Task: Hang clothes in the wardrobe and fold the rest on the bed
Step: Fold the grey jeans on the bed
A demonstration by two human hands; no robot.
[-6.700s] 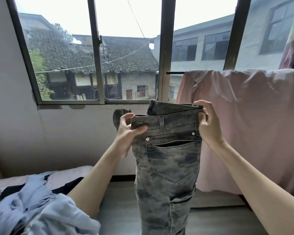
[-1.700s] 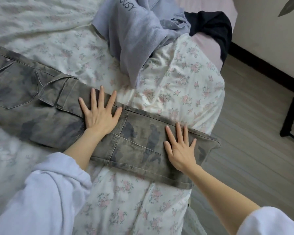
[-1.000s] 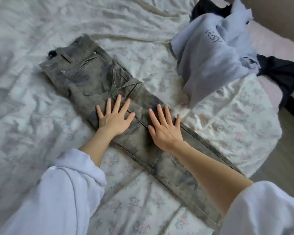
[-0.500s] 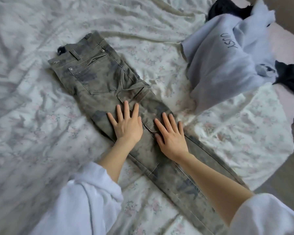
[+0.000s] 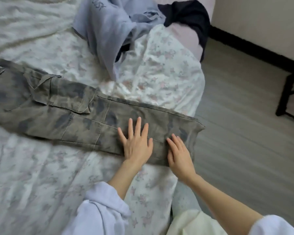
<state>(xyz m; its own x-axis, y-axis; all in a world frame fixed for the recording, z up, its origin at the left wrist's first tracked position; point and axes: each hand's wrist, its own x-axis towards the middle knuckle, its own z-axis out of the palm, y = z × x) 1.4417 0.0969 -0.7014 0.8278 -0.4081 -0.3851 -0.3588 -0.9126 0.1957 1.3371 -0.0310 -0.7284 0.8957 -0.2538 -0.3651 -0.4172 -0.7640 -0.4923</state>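
Grey camouflage jeans (image 5: 71,114) lie flat across the bed (image 5: 41,175), waist off the left edge, leg ends at the bed's right edge. My left hand (image 5: 137,143) presses flat on the lower legs with fingers spread. Just right of it, my right hand (image 5: 179,155) lies flat on the hem end, fingers straight. Neither hand holds any cloth.
A crumpled pale-blue sweatshirt (image 5: 107,28) lies at the bed's far side, with a black garment (image 5: 188,17) draped over the pink mattress corner beyond it. Grey wooden floor (image 5: 244,141) runs along the right, with a black frame leg (image 5: 285,95) standing on it.
Both hands have slid along the jeans from the thigh area down to the hem end. The view has swung right, so the waist is now out of sight.
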